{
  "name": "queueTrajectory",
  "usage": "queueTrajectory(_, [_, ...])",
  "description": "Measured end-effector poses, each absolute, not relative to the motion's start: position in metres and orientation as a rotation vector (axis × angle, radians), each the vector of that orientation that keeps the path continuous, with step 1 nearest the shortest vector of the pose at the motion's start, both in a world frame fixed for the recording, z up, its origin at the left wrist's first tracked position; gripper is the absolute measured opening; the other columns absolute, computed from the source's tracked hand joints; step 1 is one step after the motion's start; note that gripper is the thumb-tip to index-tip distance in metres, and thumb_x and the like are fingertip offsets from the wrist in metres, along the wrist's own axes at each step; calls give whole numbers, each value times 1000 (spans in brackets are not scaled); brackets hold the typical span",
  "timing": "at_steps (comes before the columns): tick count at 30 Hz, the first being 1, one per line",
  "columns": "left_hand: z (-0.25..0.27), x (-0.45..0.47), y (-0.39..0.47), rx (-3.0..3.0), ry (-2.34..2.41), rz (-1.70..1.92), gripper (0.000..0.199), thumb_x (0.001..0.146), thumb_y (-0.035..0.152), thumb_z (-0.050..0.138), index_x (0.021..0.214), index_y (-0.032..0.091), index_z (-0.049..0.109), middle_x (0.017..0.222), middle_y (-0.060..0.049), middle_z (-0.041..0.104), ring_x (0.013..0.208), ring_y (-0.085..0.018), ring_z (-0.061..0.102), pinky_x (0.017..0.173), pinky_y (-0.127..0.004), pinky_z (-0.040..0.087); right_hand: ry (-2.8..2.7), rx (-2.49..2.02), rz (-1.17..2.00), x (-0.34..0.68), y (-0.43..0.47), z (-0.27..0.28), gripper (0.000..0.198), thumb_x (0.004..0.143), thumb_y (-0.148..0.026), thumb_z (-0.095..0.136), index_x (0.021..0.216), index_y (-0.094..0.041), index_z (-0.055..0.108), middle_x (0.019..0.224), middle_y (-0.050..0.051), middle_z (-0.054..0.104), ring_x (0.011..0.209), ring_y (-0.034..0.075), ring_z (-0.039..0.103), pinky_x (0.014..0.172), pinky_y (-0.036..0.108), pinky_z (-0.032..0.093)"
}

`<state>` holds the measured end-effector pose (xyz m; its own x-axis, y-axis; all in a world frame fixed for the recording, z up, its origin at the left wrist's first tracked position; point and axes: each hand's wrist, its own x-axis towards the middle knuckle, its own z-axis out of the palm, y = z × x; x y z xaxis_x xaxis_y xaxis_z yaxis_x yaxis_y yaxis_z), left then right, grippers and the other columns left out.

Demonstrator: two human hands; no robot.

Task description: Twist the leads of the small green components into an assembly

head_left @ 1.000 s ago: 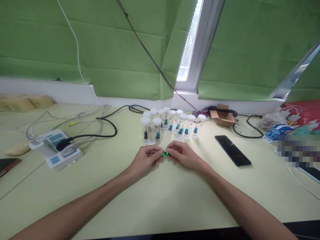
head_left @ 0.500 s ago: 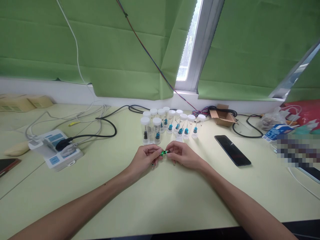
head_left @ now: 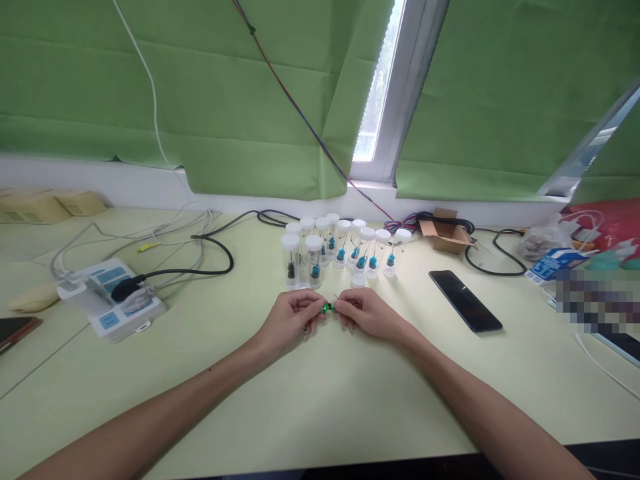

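A small shiny green and black part (head_left: 327, 308), whose exact kind I cannot make out, is pinched between both hands above the table. My left hand (head_left: 296, 316) closes its thumb and fingers on the left end. The fingertips of my right hand (head_left: 367, 313) are pressed together on the right end and hide it. A thin pin shows just above the right fingertips. Directly beyond my hands stand several clear tubes (head_left: 315, 263) with white caps, most holding a blue part and a thin rod. The front left tube (head_left: 291, 270) holds a black part.
A black phone (head_left: 465, 300) lies to the right, below an open cardboard box (head_left: 447, 237). On the left is a white power strip (head_left: 125, 310) with plugs and cables. Green blinds (head_left: 250, 100) hang behind the table (head_left: 320, 407).
My right hand has shifted slightly and its thumb and fingers have closed over the black right end of the green part. My left hand is almost unmoved.
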<state>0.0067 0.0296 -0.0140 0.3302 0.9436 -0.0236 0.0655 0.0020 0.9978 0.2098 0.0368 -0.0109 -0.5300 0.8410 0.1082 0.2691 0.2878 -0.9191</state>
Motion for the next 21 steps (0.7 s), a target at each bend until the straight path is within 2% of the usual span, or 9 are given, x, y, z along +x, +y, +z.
queueTrajectory(4, [-12,8,29,1377,1012,919,30,80,44,70,79,14,67,67,-3,64,49,-9,50,46,-23,39,-1957,-997,1229,209,37,-11,43,96,-46,46,64,-17,54,60,0,57,54,11,52,57,25,42])
queueTrajectory(8, [-11,8,28,1364,1016,931,30,80,44,70,80,14,67,67,-3,64,49,-9,50,47,-23,40,-1871,-953,1283,211,38,-12,28,87,-46,61,87,-18,62,71,-1,60,58,11,54,57,25,43])
queueTrajectory(10, [-11,8,28,1361,1017,939,30,80,44,70,79,14,67,66,-3,63,49,-9,50,47,-23,39,-1850,-944,1291,212,39,-14,28,82,-42,69,96,-19,61,71,-2,59,57,11,53,54,25,42])
queueTrajectory(21, [-11,8,28,1360,1023,936,31,80,45,70,81,14,67,66,-3,64,49,-9,50,47,-23,38,-1829,-903,1277,212,40,-17,25,79,-35,71,96,-19,60,68,-4,56,59,11,53,58,26,43])
